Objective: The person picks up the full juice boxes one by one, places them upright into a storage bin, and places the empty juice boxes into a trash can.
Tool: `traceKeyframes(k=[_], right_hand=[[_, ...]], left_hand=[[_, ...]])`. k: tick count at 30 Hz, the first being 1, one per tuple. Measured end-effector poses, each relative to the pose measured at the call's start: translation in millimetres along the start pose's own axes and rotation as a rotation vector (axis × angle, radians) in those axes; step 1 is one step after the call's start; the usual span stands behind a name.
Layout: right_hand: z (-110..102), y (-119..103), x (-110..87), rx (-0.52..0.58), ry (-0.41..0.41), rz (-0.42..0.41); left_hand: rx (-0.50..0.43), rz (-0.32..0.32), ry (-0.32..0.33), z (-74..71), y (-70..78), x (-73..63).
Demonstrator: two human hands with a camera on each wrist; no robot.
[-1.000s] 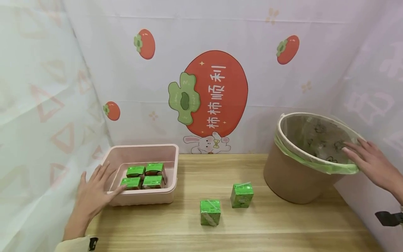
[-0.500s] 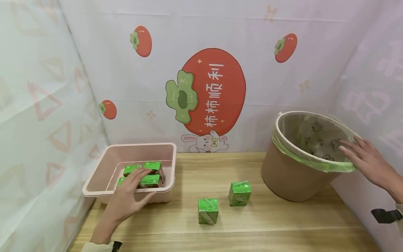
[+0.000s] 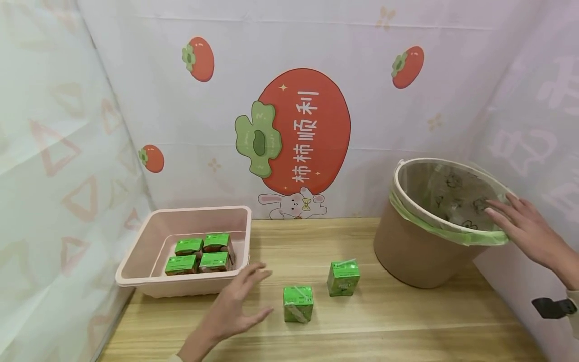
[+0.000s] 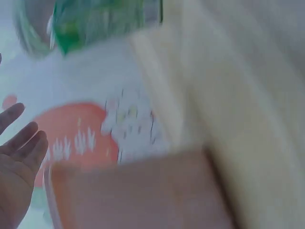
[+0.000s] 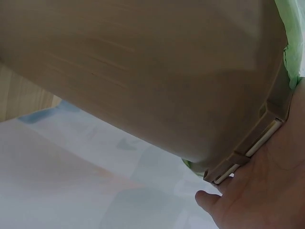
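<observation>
Two small green drink cartons stand upright on the table in the head view, the nearer carton left of the other carton. Each has a straw in clear wrap attached. My left hand, fingers spread and thumb apart, is just left of the nearer carton and holds nothing. In the left wrist view a green carton shows blurred at the top. At right, my right hand rests on the rim of a brown bin, its fingers extended over the lined opening. The palm meets the rim in the right wrist view.
A pink plastic basin stands at the left, with several green-topped cartons grouped inside. A pale green liner bag folds over the bin's rim. Printed cloth walls enclose the wooden table at the back and sides.
My left hand has moved from the basin's left edge, across its front, to beside the nearer carton. The right hand stays at the bin's rim. The view has shifted slightly.
</observation>
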State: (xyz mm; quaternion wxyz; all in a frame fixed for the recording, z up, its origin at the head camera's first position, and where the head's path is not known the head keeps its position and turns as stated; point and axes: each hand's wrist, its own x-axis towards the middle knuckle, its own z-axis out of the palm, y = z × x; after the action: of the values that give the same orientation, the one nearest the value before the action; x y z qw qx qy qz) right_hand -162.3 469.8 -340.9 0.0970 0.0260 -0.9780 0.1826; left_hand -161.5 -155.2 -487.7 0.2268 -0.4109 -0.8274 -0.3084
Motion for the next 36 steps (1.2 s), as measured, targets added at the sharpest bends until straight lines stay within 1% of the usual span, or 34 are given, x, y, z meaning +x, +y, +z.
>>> traceKeyframes(k=[2, 5, 8, 11, 15, 18, 21, 24, 30, 36], right_hand=[[0, 0, 0.1, -0.001, 0.002, 0.003], [1, 0, -0.1, -0.004, 0.006, 0.008], [1, 0, 0.0, -0.003, 0.007, 0.009], [1, 0, -0.7, 0.000, 0.012, 0.005], [1, 1, -2.1, 0.004, 0.026, -0.010], [2, 2, -1.4, -0.002, 0.033, -0.027], [4, 2, 0.4, -0.010, 0.037, -0.037], [4, 1, 1.0, -0.013, 0.038, -0.035], [4, -1, 0.4, -0.015, 0.041, -0.028], [4, -2, -0.7, -0.019, 0.048, -0.034]], left_hand=[[-0.036, -0.018, -0.025, 13.2, 9.0, -1.5], [-0.107, -0.074, -0.056, 32.6, 20.4, -3.2], [-0.157, -0.135, -0.072, 50.9, 26.9, -3.1], [-0.187, -0.186, -0.090, 65.7, 28.6, -1.7], [-0.255, -0.264, -0.136, 78.6, 28.4, -0.4], [-0.320, -0.311, -0.162, 84.6, 27.7, 0.1], [-0.365, -0.322, -0.166, 88.8, 26.5, 0.6], [-0.389, -0.305, -0.150, 92.2, 25.6, 1.3], [-0.392, -0.286, -0.123, 94.1, 26.4, 4.7], [-0.390, -0.273, -0.093, 92.3, 31.0, 13.1]])
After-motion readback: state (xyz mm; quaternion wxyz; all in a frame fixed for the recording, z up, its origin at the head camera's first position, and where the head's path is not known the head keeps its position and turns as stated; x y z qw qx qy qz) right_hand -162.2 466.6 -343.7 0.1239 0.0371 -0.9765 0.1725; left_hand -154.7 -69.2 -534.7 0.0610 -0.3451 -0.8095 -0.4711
